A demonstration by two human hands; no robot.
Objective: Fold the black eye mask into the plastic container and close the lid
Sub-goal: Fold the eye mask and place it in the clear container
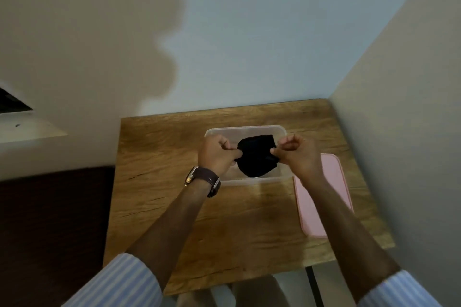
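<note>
A black eye mask [257, 156], folded into a compact rounded shape, hangs over the open clear plastic container [245, 130]. My left hand [217, 154] pinches the mask's left edge and my right hand [296, 152] pinches its right edge. Both hands are held just above the container's rim. The pink lid [331, 182] lies flat on the table to the right of the container, partly hidden by my right forearm.
The container stands toward the back of a small wooden table [162, 182], which is pushed into a corner with walls behind and on the right. A dark surface [50, 232] lies left of the table. Bare wood shows in front of the container.
</note>
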